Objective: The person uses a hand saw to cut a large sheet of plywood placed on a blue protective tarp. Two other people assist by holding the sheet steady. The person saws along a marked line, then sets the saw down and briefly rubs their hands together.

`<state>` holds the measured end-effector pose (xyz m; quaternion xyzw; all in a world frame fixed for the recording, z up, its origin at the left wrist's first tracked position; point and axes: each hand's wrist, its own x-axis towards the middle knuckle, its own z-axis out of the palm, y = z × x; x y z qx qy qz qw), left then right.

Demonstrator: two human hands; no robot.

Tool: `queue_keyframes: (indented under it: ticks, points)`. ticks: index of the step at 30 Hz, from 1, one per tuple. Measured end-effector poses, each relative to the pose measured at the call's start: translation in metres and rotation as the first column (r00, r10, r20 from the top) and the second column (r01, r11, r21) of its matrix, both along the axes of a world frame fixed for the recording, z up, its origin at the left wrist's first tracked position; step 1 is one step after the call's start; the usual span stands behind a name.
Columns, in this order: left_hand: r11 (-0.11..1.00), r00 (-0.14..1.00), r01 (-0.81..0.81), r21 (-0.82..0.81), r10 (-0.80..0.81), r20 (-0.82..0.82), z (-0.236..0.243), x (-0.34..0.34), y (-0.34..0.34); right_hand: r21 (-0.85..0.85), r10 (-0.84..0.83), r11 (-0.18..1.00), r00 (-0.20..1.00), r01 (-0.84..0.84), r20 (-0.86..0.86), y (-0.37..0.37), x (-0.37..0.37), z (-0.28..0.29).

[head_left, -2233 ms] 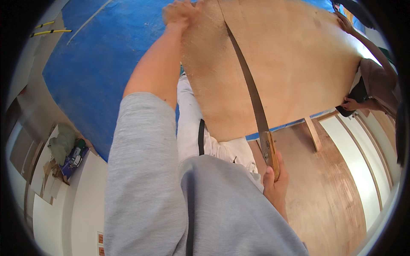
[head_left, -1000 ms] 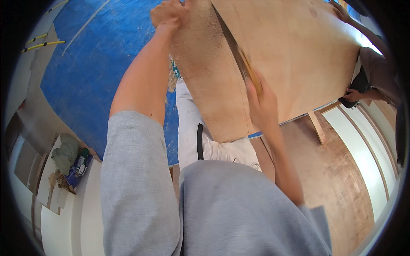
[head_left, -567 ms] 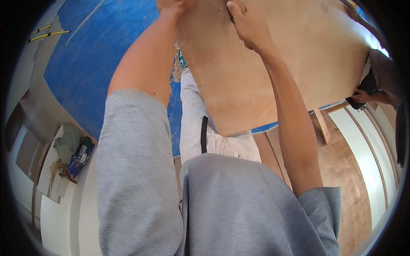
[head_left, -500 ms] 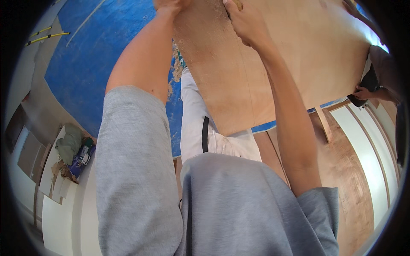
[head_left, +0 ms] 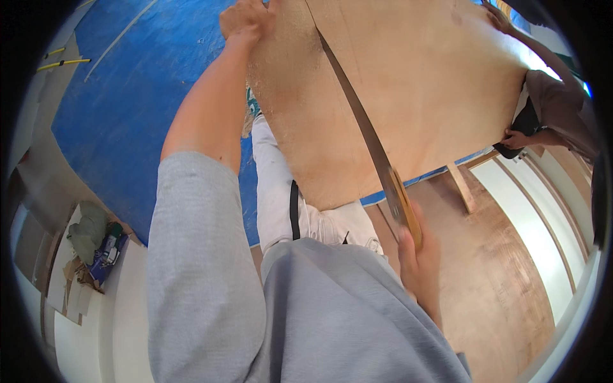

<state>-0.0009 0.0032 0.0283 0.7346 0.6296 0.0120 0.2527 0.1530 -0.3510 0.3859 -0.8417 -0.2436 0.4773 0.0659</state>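
Note:
My right hand (head_left: 421,258) is closed round the wooden handle of a hand saw (head_left: 364,118). Its long blade slants up and away across a large plywood sheet (head_left: 440,83), with the tip end at a cut line near the far edge. At the sheet's left edge, my left hand (head_left: 246,20) presses or grips the board; its fingertips are partly out of sight at the top. Sawdust lies over the board near the cut. My leg, in white trousers, is under or against the sheet's near edge.
Another person's hands (head_left: 518,139) hold the plywood's right end. Blue sheeting (head_left: 128,127) covers the floor at left. A wooden strip (head_left: 461,188) lies at right, near white panels (head_left: 523,210). A bag and tools (head_left: 105,249) sit on the left.
My right hand has drawn the saw back toward me, from the sheet's far part to beyond its near edge, baring the long blade. My left hand stays on the board's edge.

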Motion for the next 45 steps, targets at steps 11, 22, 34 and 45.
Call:
queue_keyframes:
  ticks: [11, 22, 34, 45]
  points:
    - [0.992, 0.998, 0.033, 0.125, -0.026, -0.059, -0.036, 0.002, 0.000, 0.188, 0.142, 0.972, 0.990, -0.142, 0.014, 0.118, 0.022, -0.139]
    - [0.996, 0.997, 0.013, 0.083, -0.007, -0.072, -0.026, -0.004, 0.000, 0.029, 0.064, 0.997, 0.997, -0.066, 0.041, 0.088, -0.004, -0.080]
    - [0.997, 0.998, 0.015, 0.082, -0.010, -0.055, -0.018, 0.001, -0.001, 0.341, 0.217, 0.907, 0.968, -0.247, 0.123, 0.081, 0.019, -0.144]
    - [0.999, 0.998, -0.037, 0.017, 0.037, 0.044, -0.009, 0.004, -0.002, 0.245, 0.213, 0.942, 0.972, -0.230, 0.095, 0.160, 0.016, -0.185]
